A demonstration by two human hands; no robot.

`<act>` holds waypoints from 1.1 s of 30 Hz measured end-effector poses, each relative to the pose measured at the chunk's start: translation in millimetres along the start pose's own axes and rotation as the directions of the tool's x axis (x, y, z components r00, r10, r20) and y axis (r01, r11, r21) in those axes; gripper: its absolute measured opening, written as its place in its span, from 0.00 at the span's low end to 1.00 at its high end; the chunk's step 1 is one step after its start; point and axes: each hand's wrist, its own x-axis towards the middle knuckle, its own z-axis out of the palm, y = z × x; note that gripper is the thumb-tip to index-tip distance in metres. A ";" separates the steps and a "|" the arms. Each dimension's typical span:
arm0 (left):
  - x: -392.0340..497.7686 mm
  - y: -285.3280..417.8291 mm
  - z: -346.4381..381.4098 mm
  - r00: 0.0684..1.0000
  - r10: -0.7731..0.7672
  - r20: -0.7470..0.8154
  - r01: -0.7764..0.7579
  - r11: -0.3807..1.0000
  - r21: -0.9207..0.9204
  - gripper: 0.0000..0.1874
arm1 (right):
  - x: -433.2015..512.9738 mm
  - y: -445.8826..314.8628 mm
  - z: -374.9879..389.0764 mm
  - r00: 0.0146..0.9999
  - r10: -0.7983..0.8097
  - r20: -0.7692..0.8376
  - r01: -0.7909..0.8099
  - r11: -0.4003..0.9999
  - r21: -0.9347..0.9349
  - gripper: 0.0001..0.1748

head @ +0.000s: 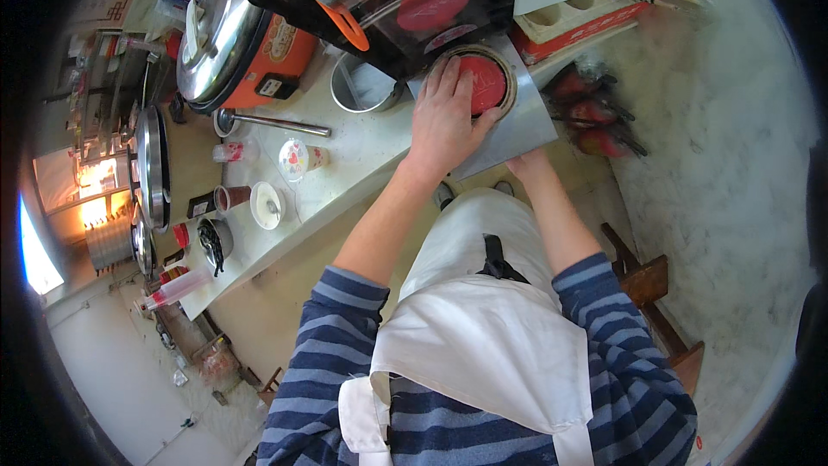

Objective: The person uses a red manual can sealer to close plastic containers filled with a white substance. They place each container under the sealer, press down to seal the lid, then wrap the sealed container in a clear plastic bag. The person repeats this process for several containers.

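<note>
My left hand (446, 103) lies over the left part of a round red film top (486, 85) set in a metal ring (510, 81). Its fingers rest together, with the thumb spread towards the ring's near side. Around the ring lies a flat metal plate (527, 126), sticking out from a black machine (394, 52), apparently a cup sealer, with red printed film. My right hand (527, 160) reaches under the plate's near edge; its fingers are hidden there. What sits below the red film cannot be seen.
On the white counter (362, 165) stand an orange cooker (275, 58) with a steel lid, a metal pot (365, 81), a ladle (281, 122), printed cups (301, 160) and a white bowl (267, 205). To the right are a red box (576, 26), dark-and-red bundles (592, 110) and a wooden stool (647, 281).
</note>
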 end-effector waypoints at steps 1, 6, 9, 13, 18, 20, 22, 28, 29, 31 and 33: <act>1.2 1.8 -1.1 1.000 -0.010 0.002 0.010 1.000 0.001 0.37 | 8.7 -1.6 3.9 0.999 -0.035 0.031 0.035 0.999 0.014 0.25; 5.2 5.7 -2.0 0.996 -0.092 -0.008 0.092 0.995 -0.026 0.39 | 43.0 -2.6 -0.2 0.919 -0.175 0.354 0.163 0.985 0.063 0.28; 9.4 6.5 -4.6 0.985 -0.160 -0.067 0.154 0.984 -0.085 0.40 | 43.0 -7.7 0.4 0.924 -0.135 0.357 0.135 0.991 0.026 0.28; 17.3 2.7 -11.3 0.949 -0.268 -0.168 0.233 0.951 -0.203 0.37 | 33.5 -16.5 -1.4 0.956 -0.056 0.289 0.031 0.995 0.090 0.27; 11.9 8.8 -29.0 0.914 -0.318 -0.253 0.232 0.920 -0.317 0.36 | 24.0 -18.6 -0.7 0.947 0.019 0.321 -0.062 0.990 0.125 0.27; 5.0 10.5 -37.1 0.895 -0.315 -0.315 0.203 0.918 -0.340 0.36 | 26.5 -18.5 -1.5 0.946 -0.003 0.325 -0.013 0.999 0.047 0.27; -0.9 15.1 -57.7 0.881 -0.296 -0.369 0.177 0.930 -0.323 0.35 | 30.9 -11.0 7.3 0.957 -0.063 0.283 0.112 0.981 -0.160 0.28; -59.1 -3.4 -127.2 0.815 -0.351 -0.461 0.270 0.934 -0.233 0.35 | 14.4 25.0 -37.9 0.945 0.217 0.244 -0.227 0.974 0.014 0.24; -75.9 -13.0 -132.7 0.797 -0.379 -0.470 0.318 0.925 -0.207 0.35 | 11.8 31.4 -48.8 0.908 0.329 0.258 -0.314 0.944 -0.097 0.24; -115.3 -34.7 -139.1 0.751 -0.441 -0.491 0.419 0.893 -0.161 0.36 | 2.7 41.4 -59.3 0.801 0.547 0.244 -0.465 0.825 -0.322 0.22; -160.1 -62.0 -141.4 0.712 -0.518 -0.475 0.534 0.838 -0.113 0.36 | -14.4 64.4 -50.6 0.802 0.591 0.085 -0.464 0.706 -0.535 0.22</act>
